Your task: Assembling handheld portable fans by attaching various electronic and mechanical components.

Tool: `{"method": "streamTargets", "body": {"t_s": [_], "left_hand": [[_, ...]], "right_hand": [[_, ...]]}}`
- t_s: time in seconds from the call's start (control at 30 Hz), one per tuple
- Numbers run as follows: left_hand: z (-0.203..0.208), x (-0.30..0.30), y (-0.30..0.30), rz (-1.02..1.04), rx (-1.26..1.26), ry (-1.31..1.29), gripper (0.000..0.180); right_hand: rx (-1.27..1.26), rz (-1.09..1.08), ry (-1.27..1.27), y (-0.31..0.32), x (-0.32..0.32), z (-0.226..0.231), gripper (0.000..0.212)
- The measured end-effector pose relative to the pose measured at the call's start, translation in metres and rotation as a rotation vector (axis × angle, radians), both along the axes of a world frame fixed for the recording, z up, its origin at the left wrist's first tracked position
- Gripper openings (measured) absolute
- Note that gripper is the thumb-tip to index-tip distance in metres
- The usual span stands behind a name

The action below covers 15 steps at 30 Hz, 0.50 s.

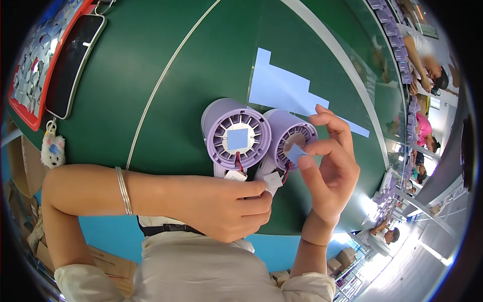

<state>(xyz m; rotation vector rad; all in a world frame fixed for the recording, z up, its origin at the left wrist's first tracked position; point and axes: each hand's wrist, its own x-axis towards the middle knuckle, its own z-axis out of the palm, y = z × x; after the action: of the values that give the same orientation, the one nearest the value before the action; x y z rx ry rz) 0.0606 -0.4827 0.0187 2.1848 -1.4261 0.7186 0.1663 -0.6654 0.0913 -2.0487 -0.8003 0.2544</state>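
Two lilac cylindrical housings with slotted ends, like handheld fan bodies, lie side by side in front of me. The left housing [214, 121] has a blue square pad [237, 139] on its silvery centre. On the right housing [276, 121] the round centre shows partly, behind my right hand [334, 171]. That hand pinches a small blue pad [296, 153] close to this centre. My left hand [236, 209] is closed, its fingertips at a small white block [273, 181] below the right housing. Another white block [235, 175] sits below the left one, near red and black wires.
Beyond the housings lies a blue sheet [282, 83] with stepped edges on the green table [191, 75]. At far left are a phone [75, 65], a fluffy charm [53, 151] and a red tray [37, 118] of small grey pieces. Co-workers sit along the right.
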Motion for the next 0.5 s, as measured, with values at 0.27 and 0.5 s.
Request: {"method": "streamTargets", "body": {"t_s": [0.27,0.5], "left_hand": [[-0.0011,-0.0004,-0.0007,0.002,-0.006,0.019,0.021],[-0.0005,0.0004,-0.0009,0.004,-0.006,0.025,0.021]], "right_hand": [[-0.130,-0.015,-0.094,0.0048,-0.0007,-0.0066,0.009],[-0.094,-0.077,-0.032,0.0043,-0.0020,-0.0067,0.007]]}}
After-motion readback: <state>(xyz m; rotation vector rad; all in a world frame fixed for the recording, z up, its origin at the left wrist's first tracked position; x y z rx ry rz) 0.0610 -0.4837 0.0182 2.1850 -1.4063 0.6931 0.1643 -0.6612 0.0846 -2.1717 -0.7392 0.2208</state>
